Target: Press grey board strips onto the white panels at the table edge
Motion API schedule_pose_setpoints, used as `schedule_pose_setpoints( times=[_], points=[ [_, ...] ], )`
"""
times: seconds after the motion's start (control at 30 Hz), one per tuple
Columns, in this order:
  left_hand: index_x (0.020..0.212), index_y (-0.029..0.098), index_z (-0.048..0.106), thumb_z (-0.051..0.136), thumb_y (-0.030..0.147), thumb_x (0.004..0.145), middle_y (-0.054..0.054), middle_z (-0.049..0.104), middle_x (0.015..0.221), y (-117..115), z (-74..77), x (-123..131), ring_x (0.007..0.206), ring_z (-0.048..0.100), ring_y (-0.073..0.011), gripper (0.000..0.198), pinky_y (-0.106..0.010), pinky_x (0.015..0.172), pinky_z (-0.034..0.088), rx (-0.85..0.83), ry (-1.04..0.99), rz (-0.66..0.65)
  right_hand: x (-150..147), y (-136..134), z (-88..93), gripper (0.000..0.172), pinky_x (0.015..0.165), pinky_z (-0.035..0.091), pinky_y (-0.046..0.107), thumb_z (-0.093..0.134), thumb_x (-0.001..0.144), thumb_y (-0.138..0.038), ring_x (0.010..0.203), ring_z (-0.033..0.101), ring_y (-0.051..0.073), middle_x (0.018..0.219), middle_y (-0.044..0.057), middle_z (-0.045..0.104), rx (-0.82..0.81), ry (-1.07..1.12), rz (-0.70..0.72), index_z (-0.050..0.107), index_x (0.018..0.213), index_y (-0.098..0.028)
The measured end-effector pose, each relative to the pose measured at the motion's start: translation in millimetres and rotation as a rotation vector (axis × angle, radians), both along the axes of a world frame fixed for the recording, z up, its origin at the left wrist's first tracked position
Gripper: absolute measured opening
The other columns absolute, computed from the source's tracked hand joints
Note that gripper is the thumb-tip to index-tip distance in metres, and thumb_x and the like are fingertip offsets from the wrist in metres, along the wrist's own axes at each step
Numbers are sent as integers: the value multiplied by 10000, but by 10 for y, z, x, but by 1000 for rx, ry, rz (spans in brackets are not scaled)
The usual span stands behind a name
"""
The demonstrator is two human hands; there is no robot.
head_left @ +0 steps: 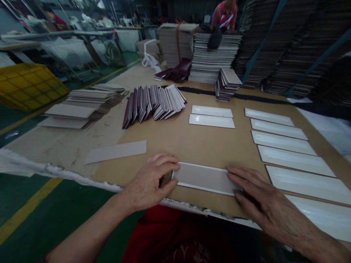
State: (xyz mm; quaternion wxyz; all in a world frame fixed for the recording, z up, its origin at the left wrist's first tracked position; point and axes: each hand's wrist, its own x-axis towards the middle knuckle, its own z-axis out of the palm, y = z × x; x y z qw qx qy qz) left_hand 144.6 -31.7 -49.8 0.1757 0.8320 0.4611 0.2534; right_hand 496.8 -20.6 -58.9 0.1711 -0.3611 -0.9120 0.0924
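Observation:
A grey board strip point(204, 178) with a narrow white border lies flat near the table's front edge, between my two hands. My left hand point(153, 179) pinches its left end, thumb at the near edge and fingers at the far edge. At the other end, my right hand point(260, 199) has its fingers over the far corner and its thumb by the near edge, so that end is partly hidden. A loose grey strip point(116, 151) rests left of my left hand. Glossy white strips point(294, 160) with dark edges lie in a column beside my right hand.
Two white strips point(211, 120) lie beyond the middle. Leaning dark-and-white panels point(155, 104), stacked grey boards point(79, 106) and a small stack point(227, 86) stand farther back. Tall board stacks point(215, 56) line the rear, with a person point(225, 16) behind. A yellow crate point(30, 86) is left.

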Motion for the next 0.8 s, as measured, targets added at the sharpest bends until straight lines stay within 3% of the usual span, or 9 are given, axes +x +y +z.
schedule_pose_setpoints(
  times=[0.13, 0.27, 0.43, 0.53, 0.7, 0.8],
  points=[
    [1178, 209, 602, 614, 203, 913, -86, 617, 1286, -19, 12, 5, 1249, 516, -259, 265, -499, 1077, 443, 18, 32, -8, -8, -17, -12, 453, 1123, 455, 526, 455, 1029, -256, 1379, 431, 271, 1511, 95, 487, 48, -54, 22, 453, 1474, -169],
    [1219, 158, 601, 534, 176, 945, -116, 571, 1304, -66, 93, 60, 1303, 437, -284, 283, -478, 1120, 411, 91, 191, -11, -66, -31, 5, 394, 1050, 466, 543, 477, 1010, -228, 1283, 485, 322, 1422, 128, 560, 178, -145, 47, 549, 1380, -115],
    [1141, 130, 636, 474, 197, 975, -117, 632, 1154, -65, 214, 155, 1085, 529, -283, 241, -468, 966, 474, 123, 519, -88, -207, -45, 126, 350, 888, 515, 495, 515, 990, -268, 1022, 578, 307, 1164, 176, 641, 244, -201, 37, 624, 1232, -40],
    [1207, 160, 622, 496, 317, 1005, -105, 638, 1111, -61, 244, 195, 1034, 540, -277, 285, -497, 976, 428, 172, 586, -100, -299, -70, 169, 409, 863, 524, 497, 578, 964, -351, 1009, 581, 322, 1153, 171, 635, 245, -209, 35, 619, 1274, -89],
    [1379, 247, 545, 598, 707, 873, -79, 629, 1061, -80, 192, 231, 1046, 544, -301, 686, -561, 1034, 346, 238, 618, -128, -381, -131, 88, 545, 807, 540, 511, 715, 879, -393, 1001, 586, 344, 1150, 146, 632, 211, -274, -18, 585, 1380, -223],
    [1365, 232, 555, 596, 741, 849, -87, 641, 1095, -72, 147, 191, 1061, 551, -309, 726, -590, 1046, 310, 240, 592, -113, -264, -132, 22, 551, 888, 518, 552, 677, 916, -414, 1104, 567, 359, 1278, 160, 610, 204, -293, -10, 565, 1411, -203]
  ],
)
